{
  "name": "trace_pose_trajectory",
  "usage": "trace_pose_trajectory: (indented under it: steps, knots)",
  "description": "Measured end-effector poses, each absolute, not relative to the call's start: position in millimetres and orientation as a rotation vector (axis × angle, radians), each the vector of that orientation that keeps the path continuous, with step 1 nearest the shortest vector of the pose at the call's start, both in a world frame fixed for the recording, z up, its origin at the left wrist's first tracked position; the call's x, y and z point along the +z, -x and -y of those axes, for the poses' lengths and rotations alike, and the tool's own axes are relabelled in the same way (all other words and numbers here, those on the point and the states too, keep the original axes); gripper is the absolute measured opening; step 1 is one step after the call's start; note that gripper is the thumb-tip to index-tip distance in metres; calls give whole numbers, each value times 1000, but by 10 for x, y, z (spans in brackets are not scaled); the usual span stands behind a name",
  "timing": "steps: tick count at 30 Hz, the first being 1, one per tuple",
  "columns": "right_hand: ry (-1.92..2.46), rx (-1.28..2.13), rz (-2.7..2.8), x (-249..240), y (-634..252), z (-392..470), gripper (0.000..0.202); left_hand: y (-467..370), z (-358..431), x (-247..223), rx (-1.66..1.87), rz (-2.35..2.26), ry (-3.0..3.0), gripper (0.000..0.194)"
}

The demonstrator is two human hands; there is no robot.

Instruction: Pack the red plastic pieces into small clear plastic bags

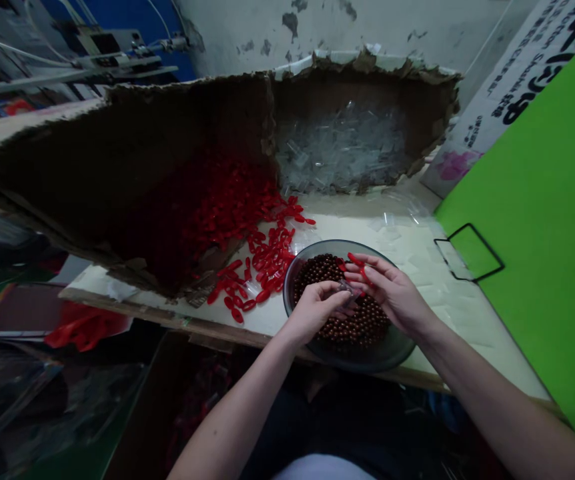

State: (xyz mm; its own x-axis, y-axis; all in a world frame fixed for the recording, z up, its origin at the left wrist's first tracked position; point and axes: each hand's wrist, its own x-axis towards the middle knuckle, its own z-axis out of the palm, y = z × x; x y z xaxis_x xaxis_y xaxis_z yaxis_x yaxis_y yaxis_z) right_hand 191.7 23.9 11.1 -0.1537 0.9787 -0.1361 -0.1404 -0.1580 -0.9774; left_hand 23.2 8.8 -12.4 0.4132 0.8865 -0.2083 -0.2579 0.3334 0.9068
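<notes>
Above a grey bowl (397, 353) of dark brown beads (322, 270), my two hands meet. My left hand (317, 303) is closed in a pinch on a small clear plastic piece (348, 288). Several red oval pieces (360, 263) are held in the fingers of my right hand (392, 290), close beside the left. More red oval pieces (270, 260) lie loose on the table to the left of the bowl, spilling from a cardboard box (187, 100).
A second cardboard compartment (432, 100) at the back holds clear plastic pieces (342, 147). On the right stands a bright green board (542, 233) with a black wire frame (487, 257). Below the table at left is an open box (147, 393).
</notes>
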Motion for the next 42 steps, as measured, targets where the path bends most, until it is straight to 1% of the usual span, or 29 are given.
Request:
trace_pose_trajectory:
  steps: [6,12,17,22,24,26,29,33,35,38,42]
  knots:
    - [995,1601,1145,126,-1821,-123,34,-231,-89,-126,841,-786,-934,33]
    - [1013,1624,1156,18,-1752,-70,36,-215,-78,-137,822,-776,-1006,33]
    - [1037,1498,1279,-53,-1721,-88,35,-213,-64,-103,825,-822,-1097,30]
    - [1074,1206,1431,-150,-1612,-84,36,-236,-49,-69,881,-850,-1112,26]
    - [1073,1150,1417,-193,-1567,-72,36,-244,-50,-74,878,-841,-1080,26]
    - [1054,1186,1373,-210,-1549,-59,36,-244,-58,-85,876,-837,-1052,26]
    - [1014,1327,1313,-144,-1578,-66,37,-234,-84,-93,879,-826,-1015,29]
    - [988,1562,1205,93,-1652,-195,42,-214,-112,-77,832,-778,-940,34]
    - [1021,1627,1139,208,-1675,-301,41,-208,-109,-62,792,-778,-924,35]
    - [1046,1609,1115,300,-1703,-424,32,-199,-90,-45,771,-794,-899,36]
    - [1032,1409,1039,269,-1769,-419,27,-181,-81,-40,796,-796,-859,36]
